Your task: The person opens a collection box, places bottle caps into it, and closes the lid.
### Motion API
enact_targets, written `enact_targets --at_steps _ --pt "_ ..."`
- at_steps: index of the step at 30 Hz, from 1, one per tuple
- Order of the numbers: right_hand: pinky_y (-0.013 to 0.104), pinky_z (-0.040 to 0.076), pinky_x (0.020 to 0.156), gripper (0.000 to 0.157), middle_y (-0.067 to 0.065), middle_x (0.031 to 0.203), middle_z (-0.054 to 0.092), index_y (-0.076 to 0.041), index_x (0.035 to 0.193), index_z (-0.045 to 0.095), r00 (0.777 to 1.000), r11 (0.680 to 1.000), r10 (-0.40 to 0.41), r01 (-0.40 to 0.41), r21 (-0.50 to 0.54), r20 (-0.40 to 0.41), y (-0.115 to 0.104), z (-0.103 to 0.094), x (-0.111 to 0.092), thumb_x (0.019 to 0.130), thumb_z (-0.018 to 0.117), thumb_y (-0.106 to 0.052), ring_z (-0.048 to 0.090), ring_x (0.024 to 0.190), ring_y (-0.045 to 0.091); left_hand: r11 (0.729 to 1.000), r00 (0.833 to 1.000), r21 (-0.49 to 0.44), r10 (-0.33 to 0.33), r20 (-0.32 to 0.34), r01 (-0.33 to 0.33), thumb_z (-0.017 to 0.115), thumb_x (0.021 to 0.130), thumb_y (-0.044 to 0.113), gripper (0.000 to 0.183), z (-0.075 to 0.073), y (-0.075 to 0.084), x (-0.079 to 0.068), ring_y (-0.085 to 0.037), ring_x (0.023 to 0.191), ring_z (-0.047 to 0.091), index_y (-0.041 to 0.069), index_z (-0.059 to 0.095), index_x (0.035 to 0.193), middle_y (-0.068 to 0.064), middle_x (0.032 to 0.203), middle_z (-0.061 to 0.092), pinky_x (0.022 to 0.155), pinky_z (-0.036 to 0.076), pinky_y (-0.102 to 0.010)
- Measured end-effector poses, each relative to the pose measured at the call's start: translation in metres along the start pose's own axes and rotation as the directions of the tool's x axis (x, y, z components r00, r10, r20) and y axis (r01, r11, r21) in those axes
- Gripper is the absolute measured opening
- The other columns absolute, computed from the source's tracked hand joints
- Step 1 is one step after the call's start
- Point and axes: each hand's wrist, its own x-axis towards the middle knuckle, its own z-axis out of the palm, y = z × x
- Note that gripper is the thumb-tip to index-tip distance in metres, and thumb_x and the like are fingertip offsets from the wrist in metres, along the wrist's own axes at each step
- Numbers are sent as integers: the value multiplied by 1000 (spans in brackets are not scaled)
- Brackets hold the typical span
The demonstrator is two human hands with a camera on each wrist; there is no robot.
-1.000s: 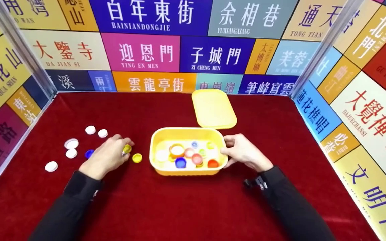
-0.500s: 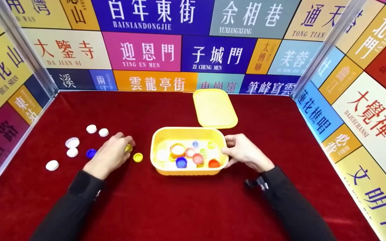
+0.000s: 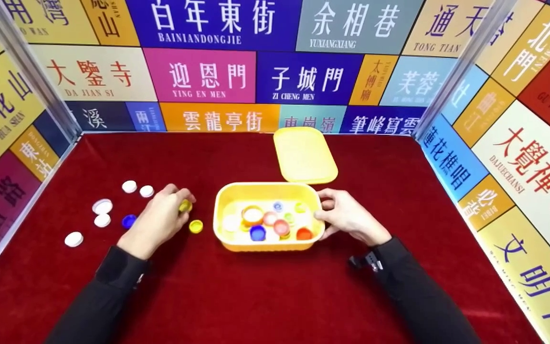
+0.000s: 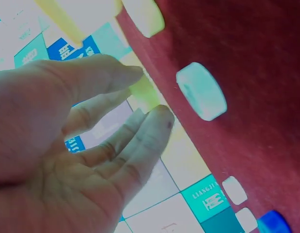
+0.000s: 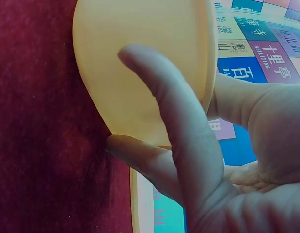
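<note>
My left hand pinches a yellow bottle cap between thumb and fingertips, left of a yellow plastic box. In the left wrist view that cap shows as a pale yellow patch between the fingertips. A second yellow cap lies on the cloth between this hand and the box. A whitish cap, seen in the left wrist view, lies beneath the hand, hidden from the head view. At the box's right end my right hand grips the wall, thumb against its outside. Several mixed caps lie inside the box.
Several white caps and a blue cap are scattered on the dark red cloth at left. Behind the box lies its yellow lid. Panels with printed characters wall in the table at back and sides.
The left hand has moved slightly up and right with the yellow cap between its fingers. The right hand and the box stay where they were.
</note>
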Motion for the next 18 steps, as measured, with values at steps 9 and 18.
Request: enact_targets --at_steps 9,18 --pt "48 74 74 52 38 147 72 7 162 55 1000 1000 8 -8 14 24 -3 0 -3 112 67 0 85 106 37 995 994 -78 50 -93 -57 84 100 -2 24 2 35 11 -36 93 73 0 81 123 -22 111 70 89 70 -49" --pt "46 74 74 57 39 149 70 8 165 55 998 999 1 -2 32 58 -2 -2 -4 109 67 4 85 109 41 976 967 -39 205 -150 -213 85 98 -5 24 19 70 26 -34 95 72 -2 79 121 -21 111 67 87 69 -46"
